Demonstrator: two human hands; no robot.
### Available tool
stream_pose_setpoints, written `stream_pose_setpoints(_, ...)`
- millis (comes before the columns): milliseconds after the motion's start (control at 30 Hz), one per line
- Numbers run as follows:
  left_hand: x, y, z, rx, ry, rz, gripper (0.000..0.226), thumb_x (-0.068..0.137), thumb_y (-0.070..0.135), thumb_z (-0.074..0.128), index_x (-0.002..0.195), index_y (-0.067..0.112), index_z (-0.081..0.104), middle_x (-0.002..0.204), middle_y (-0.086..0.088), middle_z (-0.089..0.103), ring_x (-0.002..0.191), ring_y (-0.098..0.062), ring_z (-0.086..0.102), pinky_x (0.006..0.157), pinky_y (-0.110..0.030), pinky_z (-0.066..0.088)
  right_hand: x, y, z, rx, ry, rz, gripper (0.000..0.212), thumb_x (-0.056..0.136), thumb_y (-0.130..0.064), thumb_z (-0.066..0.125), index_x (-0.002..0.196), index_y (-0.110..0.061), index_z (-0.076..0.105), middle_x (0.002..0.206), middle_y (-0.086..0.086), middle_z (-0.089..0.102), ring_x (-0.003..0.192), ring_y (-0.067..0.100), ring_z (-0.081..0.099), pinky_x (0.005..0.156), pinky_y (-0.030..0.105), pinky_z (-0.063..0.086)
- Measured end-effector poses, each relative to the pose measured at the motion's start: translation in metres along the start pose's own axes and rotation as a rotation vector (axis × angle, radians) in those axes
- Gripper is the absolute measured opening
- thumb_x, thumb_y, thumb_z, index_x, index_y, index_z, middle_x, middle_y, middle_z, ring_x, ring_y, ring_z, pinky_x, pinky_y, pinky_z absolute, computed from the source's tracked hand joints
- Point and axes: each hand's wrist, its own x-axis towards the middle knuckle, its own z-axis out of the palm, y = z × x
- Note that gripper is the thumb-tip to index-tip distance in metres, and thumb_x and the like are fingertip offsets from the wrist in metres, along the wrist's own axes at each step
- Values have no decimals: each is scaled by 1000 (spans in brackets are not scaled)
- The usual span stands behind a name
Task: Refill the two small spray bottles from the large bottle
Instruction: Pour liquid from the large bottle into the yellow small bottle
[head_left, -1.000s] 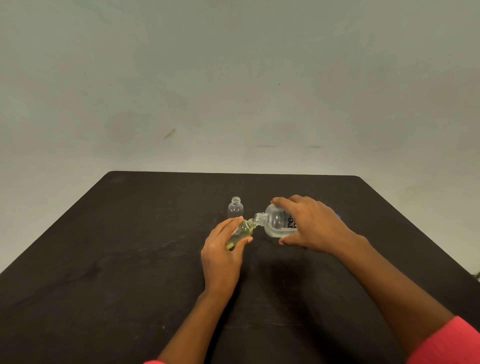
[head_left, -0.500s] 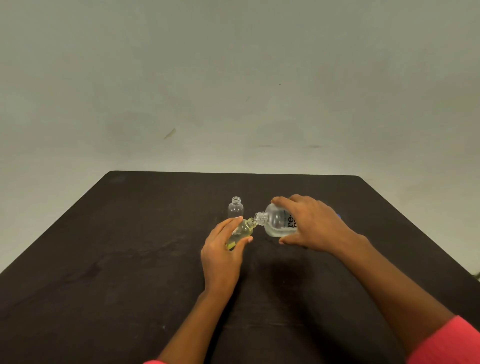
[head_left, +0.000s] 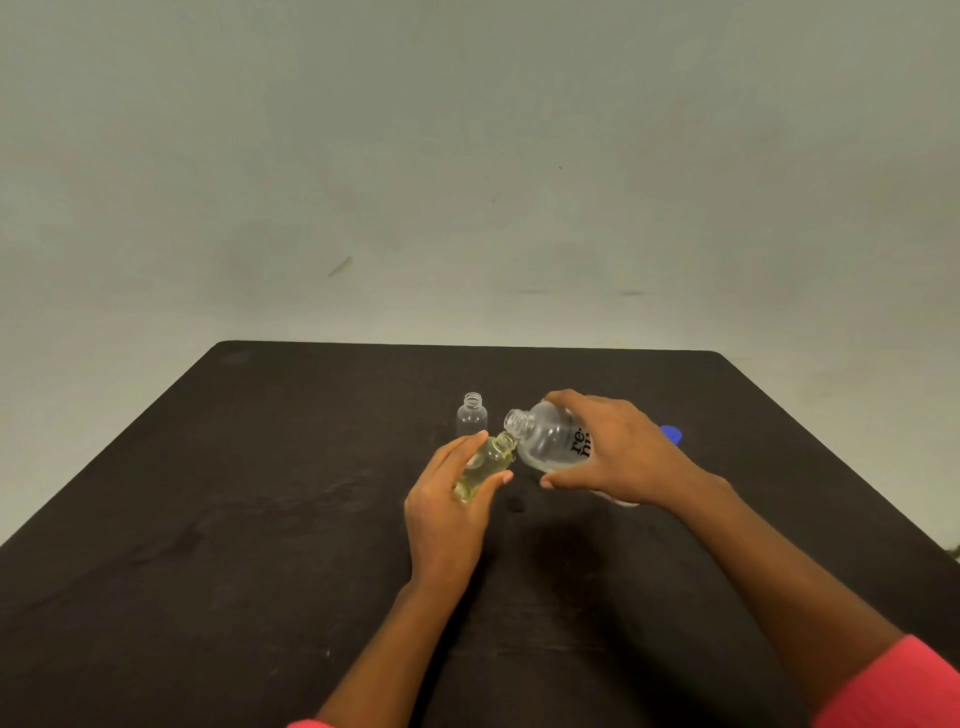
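Head view, looking forward and down over a dark tabletop set against a plain pale wall. Two bare forearms reach in from the bottom edge.

The left hand grips a small spray bottle between thumb and fingers. This bottle has no spray top and holds yellowish liquid. It is tilted so its open neck points up and to the right.

The right hand is wrapped over the large bottle, which is clear and rounded with dark lettering. The bottle is tipped onto its side, so its long axis runs right to left with the open mouth aimed left. A thin layer of liquid lies along its lower side.

The two mouths meet between the hands, the large neck just above the small one. Whether they touch, or whether liquid is flowing, cannot be told.

A second small spray bottle stands upright and uncapped just beyond the left fingertips, to the left of the large bottle's mouth. It looks empty, so it is probably the next one to fill. The pouring mouth would only need to swing a little farther away and left to reach it, and the left hand is nearer to steady it.

A blue cap lies behind the right hand. A pale object under the right wrist is too hidden to identify.
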Motion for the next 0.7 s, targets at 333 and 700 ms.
stream_pose_setpoints(333, 0, 1, -2, -33, -6, -40, 46, 70, 21, 83, 113, 19, 68, 107, 12, 68, 98, 0, 64, 83, -19, 53, 0, 0, 4, 370, 122, 85, 73, 57, -51, 83, 121, -34, 51, 105, -12, 63, 97, 7, 58, 79, 19, 45)
stream_pose_setpoints(700, 0, 7, -3, -105, -23, -128, 55, 72, 17, 82, 123, 22, 59, 106, 18, 65, 102, 7, 61, 86, -5, 45, 0, -3, 6, 412, 101, 98, 71, 56, -52, 83, 118, -38, 51, 106, -14, 62, 99, 5, 57, 81, 20, 45)
